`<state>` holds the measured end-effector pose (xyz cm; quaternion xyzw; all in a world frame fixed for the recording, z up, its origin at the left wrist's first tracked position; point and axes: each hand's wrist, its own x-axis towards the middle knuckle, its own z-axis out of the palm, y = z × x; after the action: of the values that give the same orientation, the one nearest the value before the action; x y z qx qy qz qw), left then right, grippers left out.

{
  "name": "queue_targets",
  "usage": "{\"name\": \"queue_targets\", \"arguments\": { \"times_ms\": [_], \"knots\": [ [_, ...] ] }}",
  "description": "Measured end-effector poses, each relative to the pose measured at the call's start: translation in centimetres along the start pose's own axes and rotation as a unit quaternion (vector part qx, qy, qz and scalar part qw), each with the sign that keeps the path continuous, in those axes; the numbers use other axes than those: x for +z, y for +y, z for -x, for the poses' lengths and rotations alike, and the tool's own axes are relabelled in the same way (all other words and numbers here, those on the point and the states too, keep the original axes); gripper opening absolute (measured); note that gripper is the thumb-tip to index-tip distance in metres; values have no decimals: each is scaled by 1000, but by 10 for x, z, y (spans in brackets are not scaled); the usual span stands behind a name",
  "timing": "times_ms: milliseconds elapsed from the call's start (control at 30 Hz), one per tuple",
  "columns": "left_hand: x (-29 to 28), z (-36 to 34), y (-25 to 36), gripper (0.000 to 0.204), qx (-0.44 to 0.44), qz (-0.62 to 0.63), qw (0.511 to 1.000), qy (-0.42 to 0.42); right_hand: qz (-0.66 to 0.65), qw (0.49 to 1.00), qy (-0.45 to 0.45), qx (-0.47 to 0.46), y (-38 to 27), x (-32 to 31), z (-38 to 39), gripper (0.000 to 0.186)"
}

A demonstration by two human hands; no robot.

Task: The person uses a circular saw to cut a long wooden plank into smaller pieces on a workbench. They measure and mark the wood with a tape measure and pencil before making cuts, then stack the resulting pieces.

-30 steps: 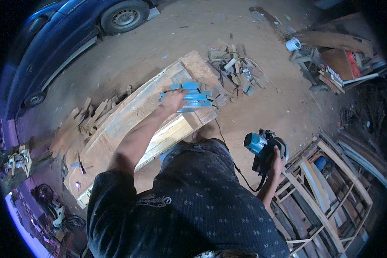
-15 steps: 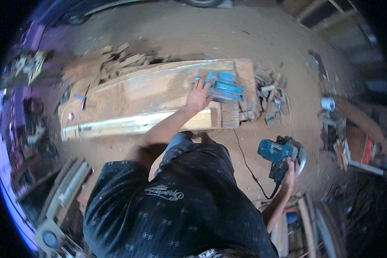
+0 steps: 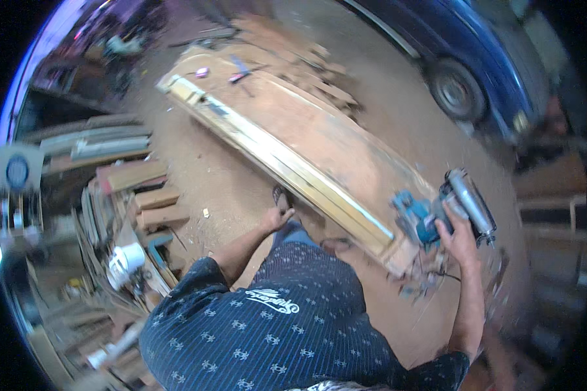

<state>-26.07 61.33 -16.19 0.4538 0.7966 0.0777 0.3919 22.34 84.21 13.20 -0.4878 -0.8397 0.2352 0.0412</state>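
My right hand [image 3: 462, 238] is closed on the handle of a teal power tool with a silver guard, which looks like a circular saw [image 3: 429, 229]. It is held up by the far right end of a low wooden workbench [image 3: 346, 137]. Beside the saw, at that end of the bench, is a blurred blue object [image 3: 406, 207]. A pale wooden plank [image 3: 287, 163] runs along the bench's near edge. My left hand [image 3: 279, 219] hangs by my leg, apart from the bench; its fingers are too small and blurred to read.
Wood offcuts [image 3: 326, 81] lie behind the bench. A blue vehicle's wheel [image 3: 456, 90] stands at the upper right. Stacked boards [image 3: 104, 146], wood blocks [image 3: 158, 207] and a white bucket [image 3: 126, 262] line the left. A small pink item [image 3: 202, 72] lies on the bench's far left end.
My left hand has left the blue object on the bench and come down by my leg. The saw in my right hand has risen toward the bench's right end. The view has turned.
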Motion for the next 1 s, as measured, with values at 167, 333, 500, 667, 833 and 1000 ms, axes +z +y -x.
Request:
{"name": "queue_targets", "arguments": {
  "times_ms": [167, 333, 500, 667, 833, 1000],
  "knots": [
    [3, 11, -146, 68, -130, 131, 983, -16, 188, 950, -248, -35, -115, 87, -172, 59],
    [-58, -5, -234, 61, -160, 213, 963, -51, 258, 916, -308, -10, -142, 256, -263, 44],
    [-132, -5, -319, 55, -295, 213, 929, 75, 292, 922, -252, -37, -100, 357, -253, 34],
    [-165, -16, -354, 55, -364, 263, 883, 133, 324, 893, -311, 14, -136, 323, -218, 35],
    [-138, -32, -370, 50, -308, 315, 860, 256, 131, 965, -227, -19, -191, 344, -197, 64],
    [-151, -62, -299, 50, -280, 361, 880, 132, 140, 978, -154, 3, -248, 377, -207, 122]
  ]
}}
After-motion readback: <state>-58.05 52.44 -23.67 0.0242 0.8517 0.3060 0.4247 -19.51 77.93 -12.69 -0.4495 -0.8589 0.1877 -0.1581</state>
